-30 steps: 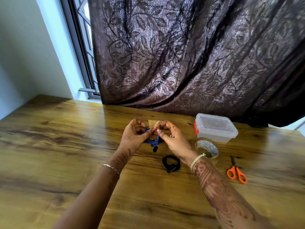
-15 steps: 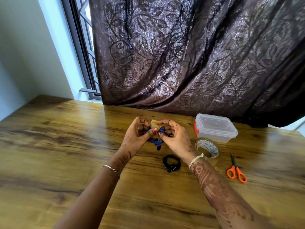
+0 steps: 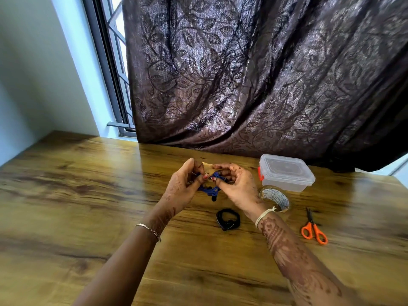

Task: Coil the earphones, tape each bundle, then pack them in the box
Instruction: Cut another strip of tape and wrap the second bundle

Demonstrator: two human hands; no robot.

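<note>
**Blue earphones held in both grips over the tabletop**

The blue earphones [image 3: 209, 189] are a small coiled bundle, and one dark earbud hangs from its lower side. A tan piece of tape [image 3: 208, 167] stands up just behind the bundle at the fingertips; I cannot tell which hand holds it. The bundle is in the middle of the scene, between the two hands.

The left grip [image 3: 183, 191] pinches the left side of the bundle with curled fingers and thumb. The right grip [image 3: 238, 186] pinches the right side in the same way. Both forearms come in from the near edge.

On the wooden tabletop [image 3: 88, 195], black earphones [image 3: 228, 219] lie coiled just near of the hands. To the right are a closed clear box [image 3: 287, 173], a tape roll [image 3: 276, 198] and orange scissors [image 3: 313, 228]. On the far side hangs a dark curtain [image 3: 265, 74] with leaves, and a window [image 3: 110, 62] is at the far left.
</note>
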